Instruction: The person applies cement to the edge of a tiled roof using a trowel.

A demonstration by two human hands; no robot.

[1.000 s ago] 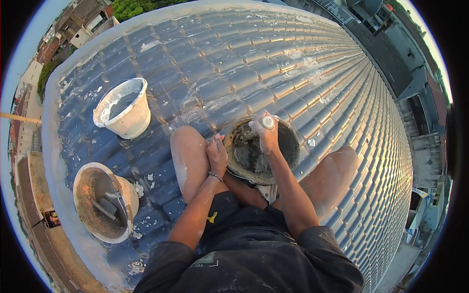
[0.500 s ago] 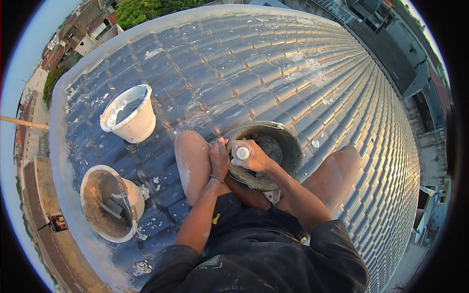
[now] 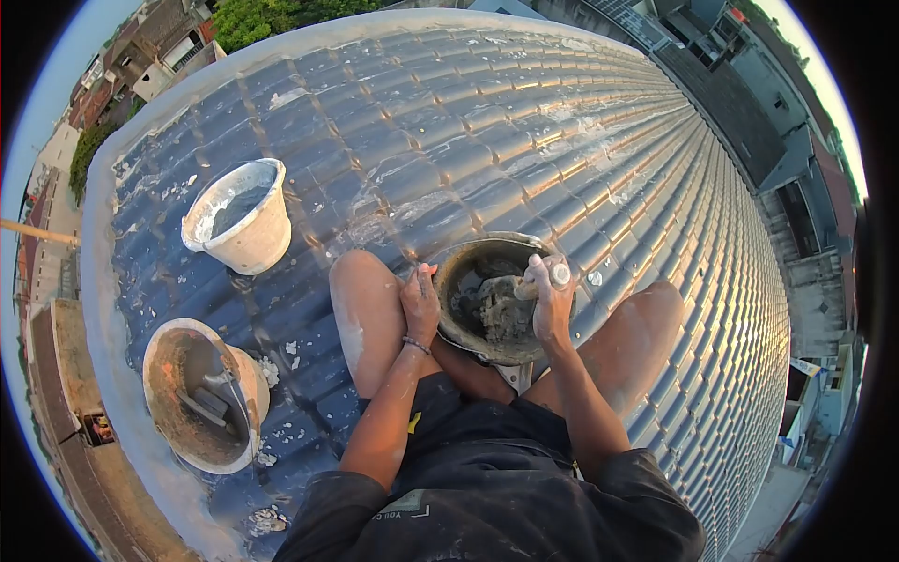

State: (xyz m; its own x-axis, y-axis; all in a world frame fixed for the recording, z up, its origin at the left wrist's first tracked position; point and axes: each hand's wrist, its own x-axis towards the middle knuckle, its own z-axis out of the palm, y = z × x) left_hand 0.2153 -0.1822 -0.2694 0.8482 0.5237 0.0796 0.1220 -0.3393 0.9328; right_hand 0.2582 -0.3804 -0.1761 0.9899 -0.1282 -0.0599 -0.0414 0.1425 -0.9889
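A dark bucket (image 3: 453,343) of wet grey mortar (image 3: 501,314) stands between my bent legs. My right hand (image 3: 552,292) is wrapped round the pale, round-ended handle of a trowel (image 3: 560,274) at the bucket's right side. Mortar covers the trowel's blade, low inside the bucket. At the left rim, my left hand (image 3: 420,302) is closed against the bucket's edge, its fingertips partly hidden.
I sit on a dark tiled roof (image 3: 375,122). To my left stand a whitish bucket (image 3: 257,239) with grey contents and a dirty bucket (image 3: 245,375) holding tools. Mortar crumbs (image 3: 269,520) lie nearby. A pale ridge (image 3: 98,253) borders the roof's left side.
My right hand has moved with the trowel from the bucket's left side to its right, turning the handle. Mortar inside shows heaped up now. My left hand stays at the rim.
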